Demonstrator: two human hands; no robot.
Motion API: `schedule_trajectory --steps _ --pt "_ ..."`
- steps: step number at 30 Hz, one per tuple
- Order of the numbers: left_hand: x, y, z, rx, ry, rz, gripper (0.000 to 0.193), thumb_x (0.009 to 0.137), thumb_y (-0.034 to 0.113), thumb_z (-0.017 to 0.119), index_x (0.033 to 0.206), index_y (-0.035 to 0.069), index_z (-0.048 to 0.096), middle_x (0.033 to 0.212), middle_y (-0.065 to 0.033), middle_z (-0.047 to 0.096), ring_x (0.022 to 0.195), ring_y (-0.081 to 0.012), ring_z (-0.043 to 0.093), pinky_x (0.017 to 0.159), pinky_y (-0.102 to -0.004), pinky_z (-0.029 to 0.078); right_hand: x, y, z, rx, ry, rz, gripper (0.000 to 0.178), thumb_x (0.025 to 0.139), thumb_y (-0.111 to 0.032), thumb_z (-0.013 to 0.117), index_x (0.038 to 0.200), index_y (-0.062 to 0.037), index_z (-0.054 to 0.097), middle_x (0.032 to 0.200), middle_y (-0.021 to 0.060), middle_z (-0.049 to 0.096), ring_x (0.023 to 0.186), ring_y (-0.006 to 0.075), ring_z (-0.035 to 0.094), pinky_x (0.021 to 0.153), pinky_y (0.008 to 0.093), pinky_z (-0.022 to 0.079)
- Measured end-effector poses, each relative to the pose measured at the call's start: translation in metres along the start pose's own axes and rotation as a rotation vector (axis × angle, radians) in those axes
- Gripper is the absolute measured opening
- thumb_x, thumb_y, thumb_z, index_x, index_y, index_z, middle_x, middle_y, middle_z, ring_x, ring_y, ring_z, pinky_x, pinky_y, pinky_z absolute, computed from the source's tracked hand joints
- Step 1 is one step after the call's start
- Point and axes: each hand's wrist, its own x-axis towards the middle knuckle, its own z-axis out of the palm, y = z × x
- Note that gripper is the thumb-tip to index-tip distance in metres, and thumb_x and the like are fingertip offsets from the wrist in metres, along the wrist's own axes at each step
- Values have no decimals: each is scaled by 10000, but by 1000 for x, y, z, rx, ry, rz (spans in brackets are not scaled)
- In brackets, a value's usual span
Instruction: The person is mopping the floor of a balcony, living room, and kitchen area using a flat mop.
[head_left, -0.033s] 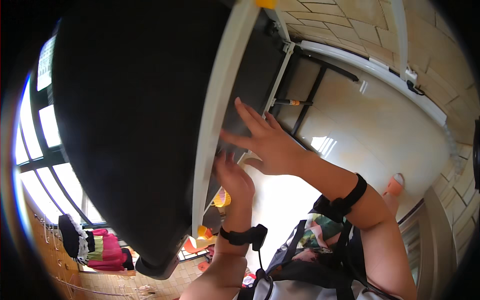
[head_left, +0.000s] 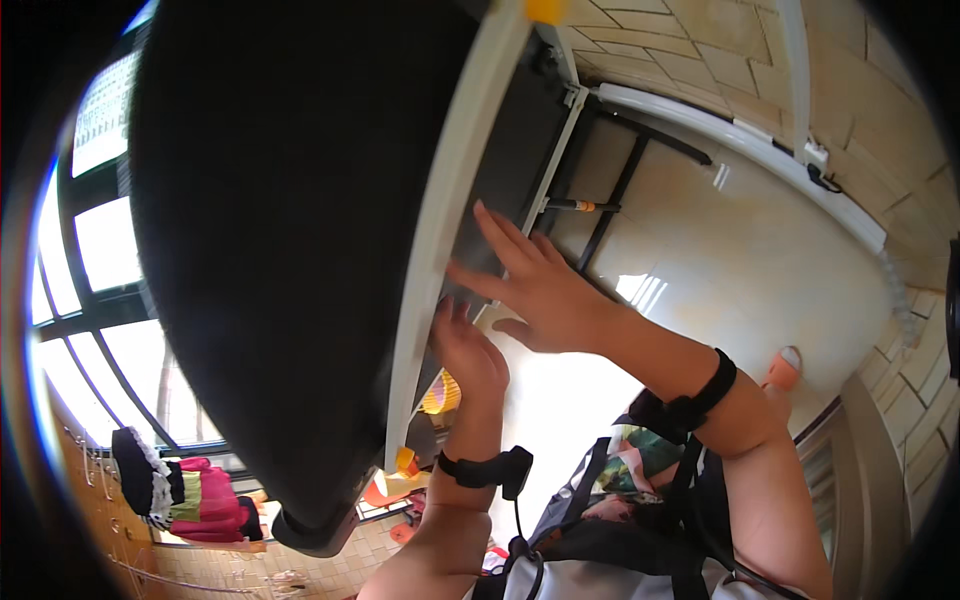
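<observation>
A large, tilted black panel [head_left: 280, 250] with a pale rail [head_left: 435, 230] along its edge fills the left and upper middle. Behind that rail shows its dark grey inner face [head_left: 510, 140]. My right hand [head_left: 555, 300] is open, fingers spread, with the fingertips at or very near this inner face; contact cannot be made out for certain. Just below it my left hand [head_left: 472, 358] points its fingers upward beside the rail. Those fingers look apart and hold nothing visible; their tips are dim and slightly blurred. Yellow pieces [head_left: 545, 10] [head_left: 407, 461] mark both rail ends.
A black tube frame [head_left: 615, 200] lies beyond the panel, over glossy floor tiles [head_left: 730, 260]. Past it, a white tube [head_left: 740, 140] runs along the tiled wall [head_left: 660, 45]. Clothes [head_left: 210, 500] hang lower left near bright windows [head_left: 110, 245]. An orange slipper [head_left: 785, 370] is at right.
The panel and its rail appear slightly farther right in view, and more window shows at left. Both hands keep nearly the same pose and place.
</observation>
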Motion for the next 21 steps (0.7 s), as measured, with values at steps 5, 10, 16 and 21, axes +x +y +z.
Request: schedule_trajectory --steps 5,10,16,21 --pt "-2 11 -5 -125 -81 -397 279 859 166 493 1115 60 463 1103 -55 472 996 -159 429 893 -330 317 2 -99 1 905 131 55 994 716 -78 646 1346 1 -119 1340 335 143 1200 436 314 975 418 313" --pt "9 4 -22 -372 -193 -672 355 856 224 504 1160 51 443 1158 -80 453 1046 -192 426 927 -350 312 28 -118 2 730 -292 447 773 767 -73 587 1303 100 59 1188 320 404 1070 388 476 903 369 381" --pt "-20 33 -97 -590 -398 -855 451 852 292 516 1213 41 419 1225 -111 431 1105 -230 423 968 -375 306 28 -124 7 722 -109 532 332 761 -49 575 1062 60 491 1062 200 553 1030 286 528 863 327 409" --pt "-58 59 -168 -546 -575 -878 533 848 350 527 1257 33 399 1281 -137 412 1154 -262 420 1001 -396 300 40 -141 -18 819 -111 757 338 787 -130 610 1098 -35 517 1055 101 558 1012 176 519 846 305 428"
